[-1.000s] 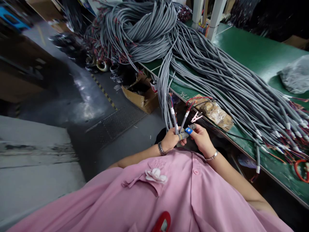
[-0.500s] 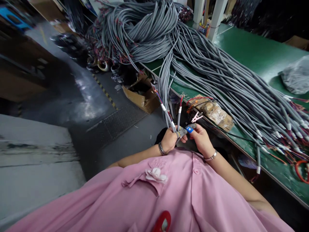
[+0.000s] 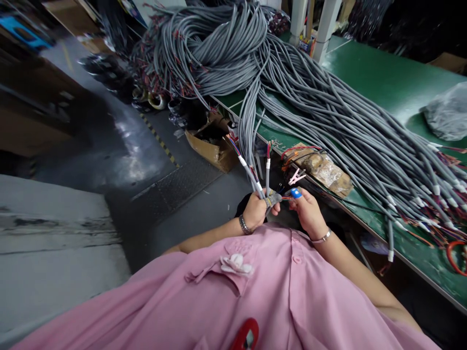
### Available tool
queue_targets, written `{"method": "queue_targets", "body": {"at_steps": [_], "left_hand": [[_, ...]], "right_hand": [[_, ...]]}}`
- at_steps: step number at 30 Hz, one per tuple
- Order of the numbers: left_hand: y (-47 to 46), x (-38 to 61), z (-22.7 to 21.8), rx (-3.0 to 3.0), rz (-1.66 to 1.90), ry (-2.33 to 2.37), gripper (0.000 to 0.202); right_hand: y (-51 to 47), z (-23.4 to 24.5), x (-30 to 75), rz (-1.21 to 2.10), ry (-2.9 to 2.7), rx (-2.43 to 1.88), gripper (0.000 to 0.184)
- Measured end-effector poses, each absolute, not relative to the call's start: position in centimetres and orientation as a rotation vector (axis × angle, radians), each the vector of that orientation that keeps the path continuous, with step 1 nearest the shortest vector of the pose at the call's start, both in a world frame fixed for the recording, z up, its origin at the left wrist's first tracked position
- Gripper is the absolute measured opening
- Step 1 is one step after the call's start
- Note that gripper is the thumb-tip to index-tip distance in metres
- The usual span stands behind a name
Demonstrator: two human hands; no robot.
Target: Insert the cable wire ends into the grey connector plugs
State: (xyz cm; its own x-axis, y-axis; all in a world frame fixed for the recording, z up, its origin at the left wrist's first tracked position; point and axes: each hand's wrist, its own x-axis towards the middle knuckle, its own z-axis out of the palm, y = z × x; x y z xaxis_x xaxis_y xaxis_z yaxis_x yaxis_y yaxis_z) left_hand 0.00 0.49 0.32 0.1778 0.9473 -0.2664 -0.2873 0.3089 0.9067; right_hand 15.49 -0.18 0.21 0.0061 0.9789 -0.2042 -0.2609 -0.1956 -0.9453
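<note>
My left hand is closed around several grey cables in front of my waist. Their upper ends have white bands and bare coloured wires. To the right of that fist pokes a grey cable end, with thin coloured wires coming out of it. My right hand, wearing a blue cover on the thumb, pinches at the far end of these wires. Whether a piece of grey sheath is also between its fingers is hidden.
A large heap of grey cables spreads over the green table. Near the table edge lie a taped cardboard piece and a pink clip. An open carton stands on the floor. A clear plastic bag rests at right.
My right hand has moved slightly right, away from my left. Coloured wires now show between the hands, where grey sheath was before. The upright cable ends have shifted a little left.
</note>
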Motion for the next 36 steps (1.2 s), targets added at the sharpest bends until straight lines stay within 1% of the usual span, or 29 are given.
{"method": "queue_targets", "body": {"at_steps": [2, 8, 11, 17, 22, 27, 29, 33, 34, 36], "left_hand": [[0.5, 0.0, 0.2, 0.851, 1.015, 0.994, 0.03], [0.1, 0.0, 0.0, 0.967, 0.903, 0.979, 0.032], [0.0, -0.1, 0.1, 0.988, 0.837, 0.974, 0.033], [-0.1, -0.1, 0.5, 1.027, 0.75, 0.975, 0.032], [-0.1, -0.1, 0.5, 1.076, 0.716, 0.978, 0.032], [0.3, -0.4, 0.5, 0.967, 0.781, 0.908, 0.032], [0.6, -0.4, 0.8, 0.905, 0.809, 0.883, 0.032], [1.2, 0.2, 1.7, 0.837, 0.833, 0.859, 0.033], [1.3, 0.4, 1.9, 0.827, 0.842, 0.856, 0.033], [1.6, 1.0, 2.2, 0.814, 0.872, 0.851, 0.032]], "right_hand": [[-0.2, 0.2, 15.8, 1.46, -0.841, -1.177, 0.03], [0.4, 1.3, 16.3, 1.699, -0.903, -1.134, 0.028], [1.0, 1.6, 16.5, 1.768, -0.898, -1.143, 0.028], [1.6, 2.2, 16.4, 1.695, -1.031, -1.237, 0.02], [1.2, 2.3, 15.5, 1.658, -1.053, -1.172, 0.014], [0.9, 0.8, 16.1, 1.652, -0.884, -1.054, 0.02], [1.2, 0.0, 16.8, 1.703, -0.748, -1.006, 0.026], [2.4, -0.5, 17.7, 1.756, -0.598, -1.004, 0.049], [2.7, -0.4, 17.6, 1.764, -0.615, -1.001, 0.051], [3.2, 0.0, 17.3, 1.72, -0.693, -1.007, 0.051]]}}
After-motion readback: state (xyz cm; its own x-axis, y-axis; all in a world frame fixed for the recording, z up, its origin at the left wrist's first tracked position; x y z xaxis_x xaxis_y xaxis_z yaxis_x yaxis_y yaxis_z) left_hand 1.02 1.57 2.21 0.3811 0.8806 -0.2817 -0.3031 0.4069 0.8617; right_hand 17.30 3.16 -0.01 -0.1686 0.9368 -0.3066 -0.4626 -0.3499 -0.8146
